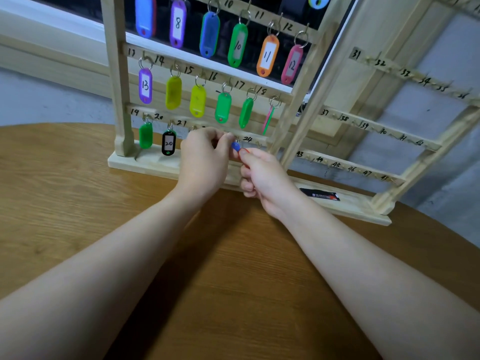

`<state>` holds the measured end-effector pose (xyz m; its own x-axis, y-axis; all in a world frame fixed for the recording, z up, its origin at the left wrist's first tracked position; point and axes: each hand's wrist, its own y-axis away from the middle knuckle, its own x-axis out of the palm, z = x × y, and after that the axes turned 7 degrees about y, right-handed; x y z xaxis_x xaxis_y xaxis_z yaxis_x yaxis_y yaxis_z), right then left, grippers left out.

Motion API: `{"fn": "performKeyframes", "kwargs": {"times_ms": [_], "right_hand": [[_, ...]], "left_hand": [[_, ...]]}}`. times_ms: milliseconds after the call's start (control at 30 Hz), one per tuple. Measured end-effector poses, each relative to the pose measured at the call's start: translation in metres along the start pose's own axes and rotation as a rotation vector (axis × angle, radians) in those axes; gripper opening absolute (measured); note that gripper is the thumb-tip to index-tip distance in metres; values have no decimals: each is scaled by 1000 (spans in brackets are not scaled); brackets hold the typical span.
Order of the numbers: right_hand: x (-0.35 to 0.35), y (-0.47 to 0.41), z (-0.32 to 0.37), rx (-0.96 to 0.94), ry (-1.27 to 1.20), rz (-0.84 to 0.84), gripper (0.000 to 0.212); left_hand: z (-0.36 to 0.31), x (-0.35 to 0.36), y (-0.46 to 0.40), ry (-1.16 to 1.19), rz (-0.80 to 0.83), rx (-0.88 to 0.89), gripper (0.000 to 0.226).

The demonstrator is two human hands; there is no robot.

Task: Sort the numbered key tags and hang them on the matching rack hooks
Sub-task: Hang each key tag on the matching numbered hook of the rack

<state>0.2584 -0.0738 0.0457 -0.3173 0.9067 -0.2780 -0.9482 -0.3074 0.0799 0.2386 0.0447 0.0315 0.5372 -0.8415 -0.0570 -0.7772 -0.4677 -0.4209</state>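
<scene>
A round wooden table [78, 203] fills the lower part of the view, and on it stand two pale wooden racks side by side: the left rack [119, 74], hung with coloured key tags, and the right rack [389, 131], whose rails run from 31 to the high 40s and show bare hooks. On the left rack the rails are numbered by hand; a purple tag marked 13 [145, 85] hangs at the start of the middle rail, with yellow and green tags beside it, and on the bottom rail a green tag [146, 135] hangs under 19 and a black tag marked 20 [168, 143] next to it. Both forearms reach across the table to that bottom rail. The left hand [204, 162] has its fingers curled and pinched together at the rail just left of the 24 mark, apparently on a ring, though its fingers hide it. The right hand [262, 175] sits just below and right of it, thumb and forefinger pinching a blue tag [235, 146], which sits between the two hands, right at the hook beside 24. A small black packet [319, 194] lies on the right rack's base.
</scene>
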Motion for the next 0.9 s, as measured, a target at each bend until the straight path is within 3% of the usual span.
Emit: {"fn": "performKeyframes", "kwargs": {"times_ms": [733,900], "right_hand": [[-2,3,3,28,101,-3,29],[-8,8,-5,50,138,7,33]], "left_hand": [[-5,3,2,-372,-47,129,29],[-5,2,6,-355,-33,92,31]]}}
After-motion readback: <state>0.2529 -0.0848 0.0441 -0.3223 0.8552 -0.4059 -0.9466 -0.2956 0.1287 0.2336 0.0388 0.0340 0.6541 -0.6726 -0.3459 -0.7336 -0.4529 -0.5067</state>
